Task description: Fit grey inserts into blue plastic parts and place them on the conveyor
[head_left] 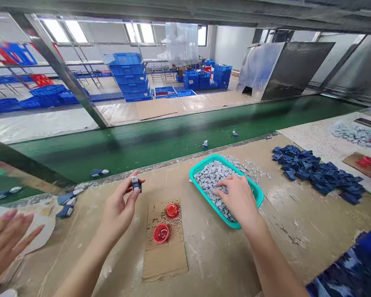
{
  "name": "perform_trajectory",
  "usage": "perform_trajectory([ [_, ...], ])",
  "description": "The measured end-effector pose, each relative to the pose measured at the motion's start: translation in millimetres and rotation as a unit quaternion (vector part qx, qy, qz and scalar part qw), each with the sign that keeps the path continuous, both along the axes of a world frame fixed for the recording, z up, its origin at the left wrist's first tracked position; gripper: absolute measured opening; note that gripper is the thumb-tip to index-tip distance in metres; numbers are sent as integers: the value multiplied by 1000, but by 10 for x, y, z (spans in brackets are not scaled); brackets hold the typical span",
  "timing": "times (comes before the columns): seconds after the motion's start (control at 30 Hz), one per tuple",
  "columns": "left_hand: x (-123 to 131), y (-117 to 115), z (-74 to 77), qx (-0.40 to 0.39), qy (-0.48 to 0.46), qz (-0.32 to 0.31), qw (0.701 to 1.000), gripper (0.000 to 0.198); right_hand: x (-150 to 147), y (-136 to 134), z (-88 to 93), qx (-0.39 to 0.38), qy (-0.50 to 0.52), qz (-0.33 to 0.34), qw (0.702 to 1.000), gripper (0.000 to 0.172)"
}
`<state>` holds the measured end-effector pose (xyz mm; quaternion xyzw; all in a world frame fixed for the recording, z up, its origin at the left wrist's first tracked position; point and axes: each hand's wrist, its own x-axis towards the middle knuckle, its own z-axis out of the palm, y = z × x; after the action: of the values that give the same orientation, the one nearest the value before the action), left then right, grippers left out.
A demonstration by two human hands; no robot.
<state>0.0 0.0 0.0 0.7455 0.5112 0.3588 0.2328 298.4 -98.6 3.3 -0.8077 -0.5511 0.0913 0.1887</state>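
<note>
My left hand [121, 210] is closed, pinching a small dark blue plastic piece with a light grey part on it [136, 185] between thumb and fingers, above the brown work surface. Over a turquoise plastic basket [208, 209] reaches my right hand [237, 196], its thumb and forefinger slightly apart among many small light grey plastic pieces [212, 177]. I cannot see anything held in it. On a cardboard strip [163, 264] between my hands stand two small red cups; the nearer cup [161, 234] has shiny liquid in it, and the farther red cup [172, 210] sits among crumbs.
A green conveyor belt [160, 140] runs behind the bench with a few blue-and-grey pieces on it. Dark blue pieces [318, 169] lie heaped at right. Another person's hand [9, 243] is at far left, near several blue-and-grey pieces [66, 210]. A metal post [64, 74] slants at left.
</note>
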Motion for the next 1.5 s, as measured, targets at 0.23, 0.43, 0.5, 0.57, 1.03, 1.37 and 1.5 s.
perform_trajectory([
  [0.23, 235, 947, 4, 33, 261, -22, 965, 52, -112, 33, -44, 31, -31, -5, 999, 17],
  [0.43, 583, 1468, -48, 19, 337, -49, 940, 39, -117, 32, 44, 127, 102, 26, 986, 20],
  [0.5, 850, 1577, -31, 26, 345, -71, 936, 33, -152, 13, 107, 142, 168, 60, 974, 21],
  [0.57, 1206, 1657, -24, 29, 341, -103, 934, 31, -196, -7, 156, 150, 232, 96, 956, 21],
  [1.03, 1630, 1190, 108, -85, 97, -94, 987, 39, -461, -73, 134, 117, 441, 129, 880, 16],
  [1.37, 83, -551, 235, -127, -302, 30, 944, 32, -821, -59, -186, 51, 536, 130, 832, 21],
  [1.5, -4, -825, 43, -124, -353, 122, 919, 30, -915, -17, -235, 56, 539, 112, 833, 23],
])
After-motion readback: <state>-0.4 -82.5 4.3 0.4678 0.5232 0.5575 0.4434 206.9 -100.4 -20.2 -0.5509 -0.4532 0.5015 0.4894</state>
